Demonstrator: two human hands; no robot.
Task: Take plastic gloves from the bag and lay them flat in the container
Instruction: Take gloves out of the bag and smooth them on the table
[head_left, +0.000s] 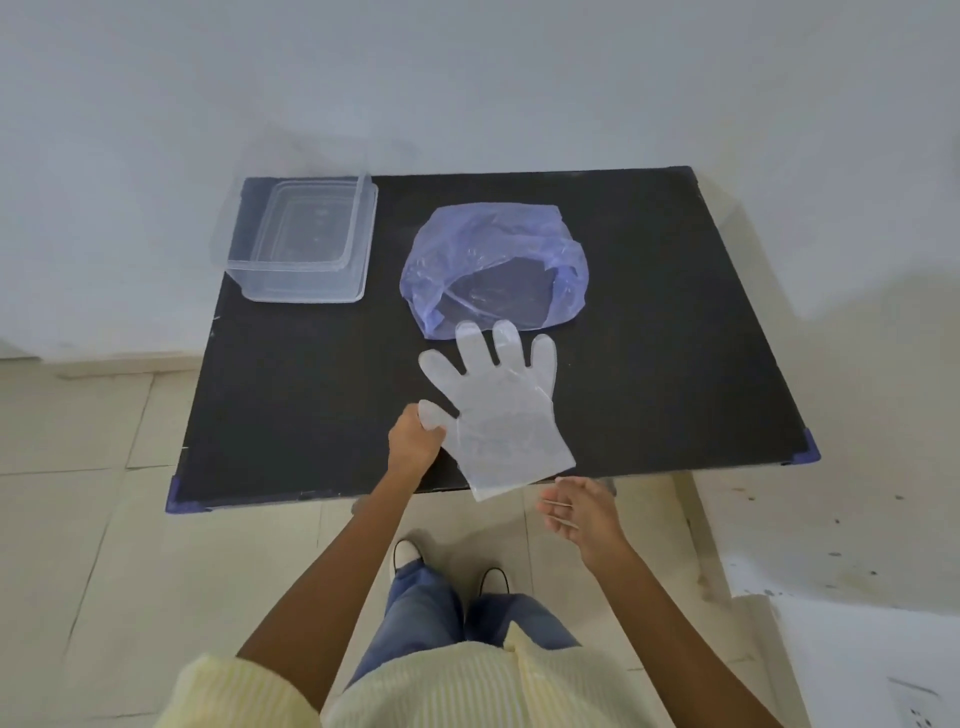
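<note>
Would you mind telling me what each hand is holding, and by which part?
The left hand grips the clear plastic glove by its thumb. The right hand is open, holding nothing.

Table (311, 415): matte black top with blue-violet corner caps (176, 496). On the table: bag (467, 249), translucent blue-violet, darker where the black shows through its mouth; glove (498, 410), clear with a milky white cast; container (301, 239) at the table's far left corner, colourless and see-through. Beyond the table: wall (467, 78) pale grey-white, floor tiles (78, 493) cream, sweater (467, 691) pale yellow with fine vertical ribbing, jeans (415, 613) mid-blue.
</note>
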